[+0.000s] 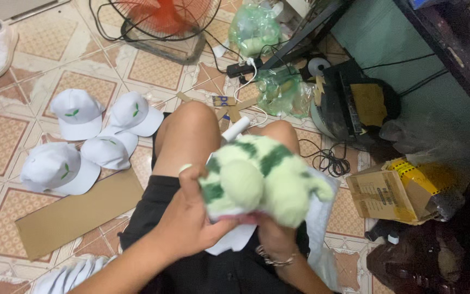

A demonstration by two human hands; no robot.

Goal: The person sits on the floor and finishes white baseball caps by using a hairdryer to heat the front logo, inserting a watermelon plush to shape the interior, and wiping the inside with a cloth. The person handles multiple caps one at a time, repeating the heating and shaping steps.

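I sit on a tiled floor with my knees up, holding a fluffy green-and-white plush toy (265, 177) over my lap. My left hand (191, 218) grips its left side, thumb up along the fur. Below the toy, my right hand (270, 234) supports it from underneath; a bracelet is on that wrist. White fabric or paper (235, 242) lies on my lap beneath the toy. A white tube-like object (236, 129) pokes up between my knees.
Several white caps with green leaf marks (91, 139) lie on the floor at left, beside a cardboard sheet (77, 212). A red fan (161, 22) stands at the top. A cardboard box (393, 190), cables, plastic bags and dark furniture crowd the right.
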